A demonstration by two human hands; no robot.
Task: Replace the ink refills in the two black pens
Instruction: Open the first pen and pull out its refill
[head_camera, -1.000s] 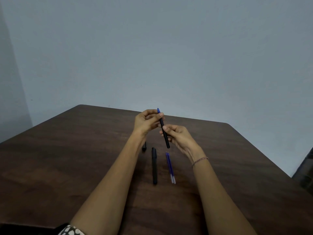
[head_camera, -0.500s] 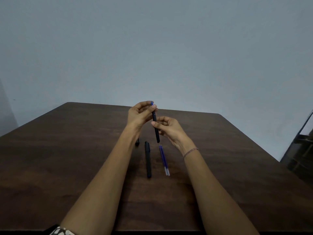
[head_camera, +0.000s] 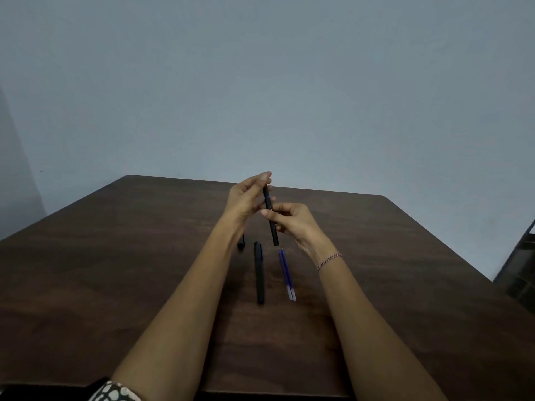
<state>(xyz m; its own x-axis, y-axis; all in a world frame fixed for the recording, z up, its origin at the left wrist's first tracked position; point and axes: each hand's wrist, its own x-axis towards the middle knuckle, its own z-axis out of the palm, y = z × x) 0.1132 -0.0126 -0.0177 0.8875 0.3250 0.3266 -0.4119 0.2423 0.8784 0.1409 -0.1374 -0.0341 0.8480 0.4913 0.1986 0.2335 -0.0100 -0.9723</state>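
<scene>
We see a slim black plastic pen held in the air above the dark brown wooden table, slightly tilted, with its lower end pointing down at the tabletop. The right hand pinches the barrel about midway between thumb and forefinger, and the other fingers are curled in behind. The left hand is at the pen's upper end, with its thumb and fingertips closed around that tip. We cannot tell what lies under them.

Below the hands, a second black pen lies flat on the table, running lengthwise away from us. Just to its right, apart from it, lie 2 thin blue ink refills with pale near ends, side by side and touching each other. Their far tips sit just under the held pen's lower end. Left of the lying pen, a small black cap-like piece rests on the table, partly hidden behind the left forearm.

A thin pink beaded bracelet circles the right wrist. A black-and-white patterned sleeve shows at the bottom edge. A plain grey-blue wall stands behind the table.
</scene>
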